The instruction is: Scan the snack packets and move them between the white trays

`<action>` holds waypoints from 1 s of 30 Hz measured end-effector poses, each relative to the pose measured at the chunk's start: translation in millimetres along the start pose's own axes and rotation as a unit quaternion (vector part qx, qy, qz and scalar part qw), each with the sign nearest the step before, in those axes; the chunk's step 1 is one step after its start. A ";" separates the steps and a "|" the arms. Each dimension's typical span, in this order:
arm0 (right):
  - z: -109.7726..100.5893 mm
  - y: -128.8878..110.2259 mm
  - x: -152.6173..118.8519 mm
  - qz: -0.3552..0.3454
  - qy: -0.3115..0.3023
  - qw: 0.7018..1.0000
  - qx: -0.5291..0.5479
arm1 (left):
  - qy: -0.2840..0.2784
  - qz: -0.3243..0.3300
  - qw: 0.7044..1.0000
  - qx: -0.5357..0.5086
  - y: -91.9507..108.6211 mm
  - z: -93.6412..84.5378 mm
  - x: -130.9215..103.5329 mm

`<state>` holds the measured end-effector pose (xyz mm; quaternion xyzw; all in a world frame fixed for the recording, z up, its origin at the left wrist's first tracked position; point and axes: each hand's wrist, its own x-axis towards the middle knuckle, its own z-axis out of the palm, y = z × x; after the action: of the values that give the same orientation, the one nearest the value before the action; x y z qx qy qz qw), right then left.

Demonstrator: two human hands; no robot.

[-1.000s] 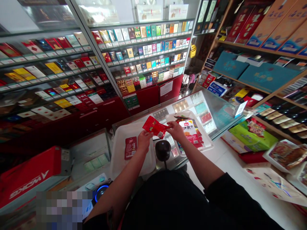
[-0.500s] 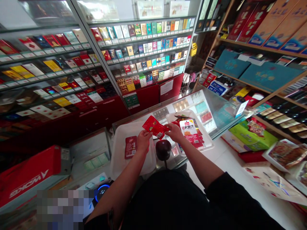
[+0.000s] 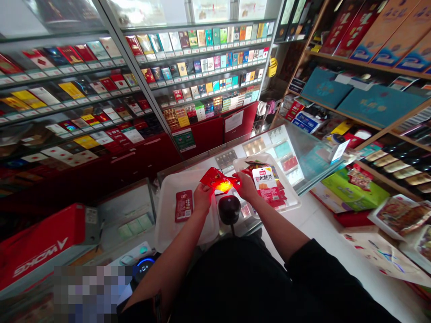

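Observation:
Both my hands grip a red snack packet in front of me, over the glass counter. My left hand pinches its left end, and my right hand its right end. A bright orange-yellow glow lights the packet's lower side, which faces a dark barcode scanner on a thin stand just below. Under my left arm a white plastic tray holds one dark red packet. To the right, a second white tray carries several packets, with a white-and-red packet on top.
The glass counter extends to the right. Ahead stands a cabinet with rows of small boxes. A red shoe box lies at the left. Shelves with blue boxes and a green carton are on the right.
The packet has tilted so its printed face turns down toward the scanner, and a bright glow now shows on it. My hands stay nearly in place. The trays have not moved.

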<state>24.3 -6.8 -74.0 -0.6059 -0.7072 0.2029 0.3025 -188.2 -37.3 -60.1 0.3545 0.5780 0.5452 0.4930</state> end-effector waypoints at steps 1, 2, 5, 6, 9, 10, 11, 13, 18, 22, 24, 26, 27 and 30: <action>0.6 -0.4 -0.4 0.003 -0.001 1.000 -0.003 | -0.003 -0.001 1.000 -0.004 -1.2 0.1 0.2; 0.6 -1.4 -0.7 0.007 -0.003 1.000 -0.005 | -0.005 -0.002 1.000 -0.009 -2.5 0.3 0.4; -1.9 -6.0 -0.6 0.020 -0.009 1.000 -0.015 | -0.006 -0.009 1.000 -0.022 -4.6 1.4 -0.1; -3.3 -7.4 -0.1 0.021 -0.011 1.000 -0.017 | -0.009 -0.011 1.000 -0.026 -4.3 1.8 -0.7; -7.6 -8.8 2.5 0.017 -0.019 1.000 -0.013 | -0.037 -0.019 0.998 -0.052 0.2 1.2 -2.5; -9.0 -8.5 3.6 0.012 -0.021 1.000 -0.008 | -0.048 -0.020 0.997 -0.063 2.6 0.3 -2.7; -10.2 -7.8 4.6 0.007 -0.022 1.000 -0.001 | -0.057 -0.018 0.996 -0.073 5.1 -1.1 -2.3; -12.5 -6.5 6.2 0.001 -0.024 1.000 0.018 | -0.056 -0.013 0.995 -0.077 9.8 -4.8 -0.1; -17.0 -10.1 7.3 0.020 -0.024 0.997 0.064 | 0.006 -0.025 0.999 -0.040 15.2 -12.6 9.4; -19.3 -16.6 7.0 0.021 -0.016 0.997 0.068 | 0.028 -0.023 0.999 -0.035 13.8 -15.0 12.6; -19.3 -17.2 6.6 0.021 -0.017 0.997 0.074 | 0.020 -0.021 0.999 -0.035 11.7 -17.1 12.4; -17.9 -15.4 6.0 0.018 -0.022 0.997 0.067 | 0.012 -0.024 0.999 -0.033 8.8 -19.7 11.2; -16.8 -13.9 5.8 0.015 -0.024 0.998 0.056 | 0.011 -0.025 0.999 -0.029 7.2 -20.8 10.3; -13.5 -9.8 5.2 0.006 -0.022 1.000 0.021 | 0.018 -0.025 1.000 -0.003 2.8 -22.8 6.9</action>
<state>25.8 -4.5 -56.8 -0.5991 -0.7058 0.2324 0.2981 -212.2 -36.7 -60.5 0.3284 0.5943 0.5406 0.4967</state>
